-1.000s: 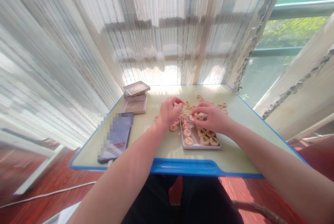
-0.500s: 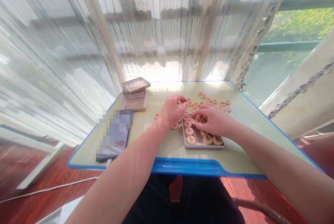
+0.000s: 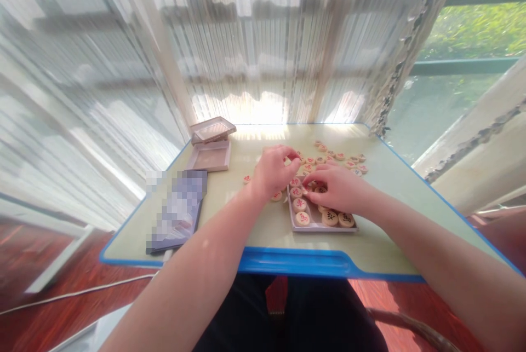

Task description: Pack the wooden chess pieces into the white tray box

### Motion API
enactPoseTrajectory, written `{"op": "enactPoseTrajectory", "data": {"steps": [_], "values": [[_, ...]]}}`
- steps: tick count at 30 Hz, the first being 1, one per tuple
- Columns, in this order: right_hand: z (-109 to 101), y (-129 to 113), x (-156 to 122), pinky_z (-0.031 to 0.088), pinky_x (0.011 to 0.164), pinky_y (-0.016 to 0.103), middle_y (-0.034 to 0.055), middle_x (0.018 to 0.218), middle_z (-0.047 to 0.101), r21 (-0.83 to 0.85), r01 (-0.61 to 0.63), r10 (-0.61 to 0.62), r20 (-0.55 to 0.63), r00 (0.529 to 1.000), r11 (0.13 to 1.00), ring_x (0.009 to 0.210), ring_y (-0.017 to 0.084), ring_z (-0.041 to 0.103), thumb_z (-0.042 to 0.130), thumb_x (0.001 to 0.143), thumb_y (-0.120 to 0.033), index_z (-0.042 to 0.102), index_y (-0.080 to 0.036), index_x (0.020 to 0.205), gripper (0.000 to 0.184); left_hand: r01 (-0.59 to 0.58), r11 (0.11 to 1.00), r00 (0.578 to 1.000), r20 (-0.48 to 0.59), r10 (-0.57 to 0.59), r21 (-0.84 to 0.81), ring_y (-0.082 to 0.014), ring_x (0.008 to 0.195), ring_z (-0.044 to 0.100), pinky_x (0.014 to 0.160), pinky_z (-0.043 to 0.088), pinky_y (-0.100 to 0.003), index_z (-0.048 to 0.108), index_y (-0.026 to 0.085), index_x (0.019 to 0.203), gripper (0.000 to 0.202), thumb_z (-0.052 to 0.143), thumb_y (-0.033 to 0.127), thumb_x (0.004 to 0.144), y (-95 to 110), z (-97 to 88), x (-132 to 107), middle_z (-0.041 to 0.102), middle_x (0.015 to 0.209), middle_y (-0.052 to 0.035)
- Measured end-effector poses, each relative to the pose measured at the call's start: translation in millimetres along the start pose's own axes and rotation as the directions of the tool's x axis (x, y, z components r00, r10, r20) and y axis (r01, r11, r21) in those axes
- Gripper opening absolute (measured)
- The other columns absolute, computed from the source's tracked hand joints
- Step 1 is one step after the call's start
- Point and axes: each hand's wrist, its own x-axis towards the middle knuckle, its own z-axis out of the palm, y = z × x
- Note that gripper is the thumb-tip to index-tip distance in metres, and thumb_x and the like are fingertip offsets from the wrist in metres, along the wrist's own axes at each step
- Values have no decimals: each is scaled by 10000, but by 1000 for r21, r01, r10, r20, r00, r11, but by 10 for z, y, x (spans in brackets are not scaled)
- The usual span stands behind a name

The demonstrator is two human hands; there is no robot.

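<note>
A shallow open box [image 3: 324, 228] holds round Chinese chess pieces. Red-marked ones, such as this piece [image 3: 303, 218], line its left side, and black-marked ones, such as this piece [image 3: 329, 217], lie along the near side. My right hand [image 3: 339, 188] reaches over the box from the right, thumb and forefinger closed about a red-marked piece beside the left column; it hides part of the contents. Just beyond the far left corner, my left hand [image 3: 276, 170] has its fingers curled and thumb and forefinger tips close together. Whatever they may hold is hidden.
Loose chess pieces [image 3: 339, 155] are scattered on the table [image 3: 394, 220] beyond the box, with a few at its left. An empty box tray [image 3: 209, 156] and a lid [image 3: 213, 128] lie at the far left. Nearer stands a blurred-out tablet-like device [image 3: 181, 209] with a cable.
The view has shifted slightly. My left thumb and forefinger have moved a little to the right. My right hand stays at the same piece in the box.
</note>
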Motion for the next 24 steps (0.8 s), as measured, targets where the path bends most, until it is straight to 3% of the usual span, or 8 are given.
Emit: {"op": "enactPoseTrajectory", "data": {"steps": [24], "values": [[-4, -15, 20, 417, 745, 331, 26, 770, 660, -35, -52, 51, -19, 999, 998, 873, 234, 554, 606, 737, -349, 714, -255, 810, 161, -66, 996, 998, 4, 66, 67, -149, 812, 594, 793, 476, -269, 671, 182, 765, 153, 520, 202, 765, -37, 38, -2, 675, 796, -7]]}}
